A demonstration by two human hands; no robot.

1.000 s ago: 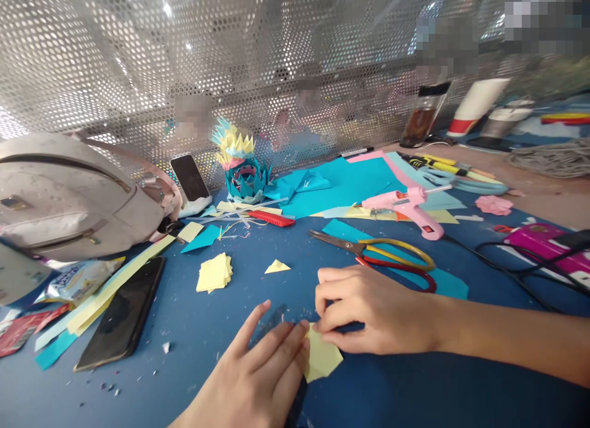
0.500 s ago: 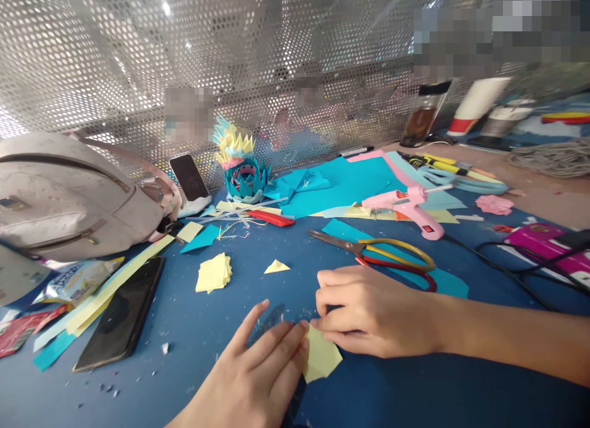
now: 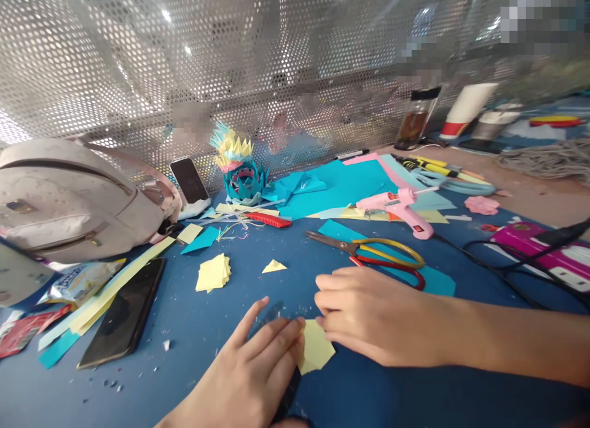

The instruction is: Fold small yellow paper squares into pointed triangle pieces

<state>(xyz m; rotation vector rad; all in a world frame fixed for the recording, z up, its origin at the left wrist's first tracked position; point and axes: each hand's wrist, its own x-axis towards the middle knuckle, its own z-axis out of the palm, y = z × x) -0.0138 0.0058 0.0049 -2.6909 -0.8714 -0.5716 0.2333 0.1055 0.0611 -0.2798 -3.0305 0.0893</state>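
A small yellow paper piece (image 3: 316,348) lies on the blue table (image 3: 193,329) near the front edge. My left hand (image 3: 251,379) lies flat with its fingers stretched, fingertips pressing the paper's left edge. My right hand (image 3: 373,314) rests on the paper's upper right edge, fingers curled and pinching it. A stack of yellow paper squares (image 3: 213,272) and one folded yellow triangle (image 3: 274,267) lie further back.
Scissors (image 3: 369,254) and a pink glue gun (image 3: 399,205) lie behind my right hand, with cyan sheets (image 3: 341,182). A paper flower model (image 3: 239,170), a red comb (image 3: 267,219), two phones (image 3: 124,314), a grey bag (image 3: 69,200) and a perforated metal screen (image 3: 276,59) fill the left and back.
The hands shifted slightly on the yellow paper; the paper now lies a little flatter between them. The view moved a little.
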